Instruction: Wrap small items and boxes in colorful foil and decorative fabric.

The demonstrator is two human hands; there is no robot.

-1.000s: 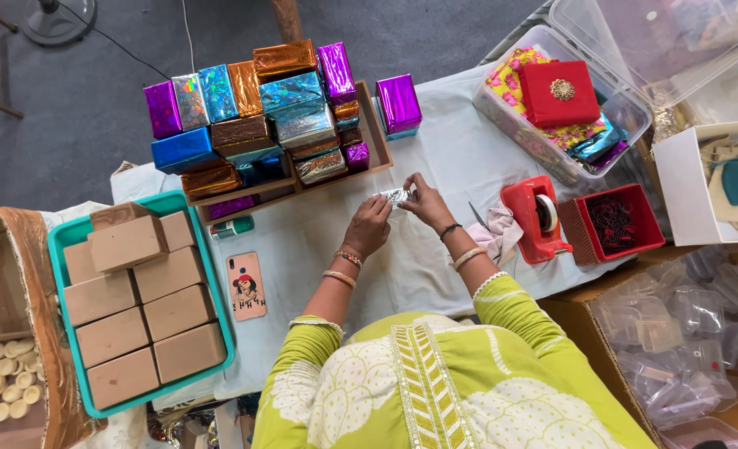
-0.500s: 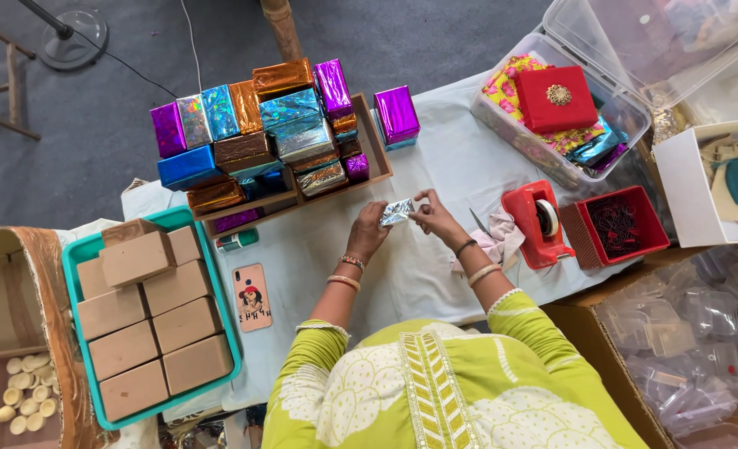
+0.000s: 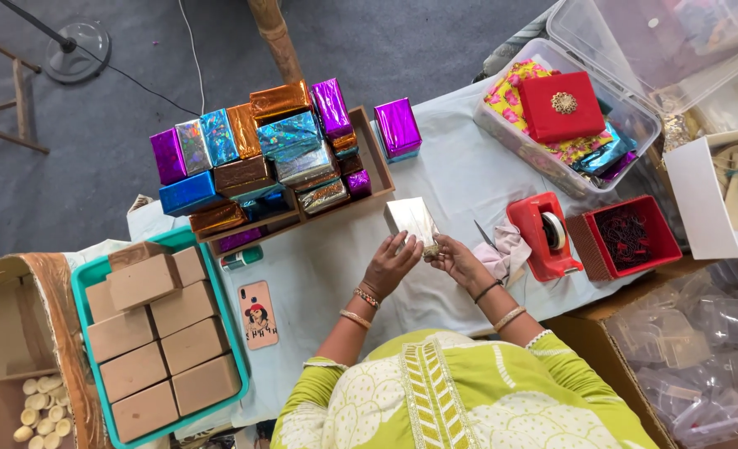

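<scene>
The small box (image 3: 411, 221) wrapped in silver foil sits low over the middle of the bench (image 3: 319, 274), gripped at its near end from both sides: the left hand (image 3: 389, 264) curls its fingers against the near left edge, and the right hand (image 3: 454, 259) pinches the near right corner where the foil is gathered. It looks light and fairly stiff, a cardboard shape under thin shiny wrap (the foil is likely slick and quick to crease or tear), so it is best taken by the edges and corners with flat fingers, not squeezed across the broad face. Just right of the right hand lie a crumpled cloth (image 3: 506, 249) and a red tape dispenser (image 3: 543, 235), with a red tray (image 3: 626, 237) beyond. Further away stands a stack of foil-wrapped boxes (image 3: 261, 158) in a wooden tray. To the left, a teal crate (image 3: 82, 283) holds plain brown boxes (image 3: 153, 333), with a phone (image 3: 258, 314) beside it.
</scene>
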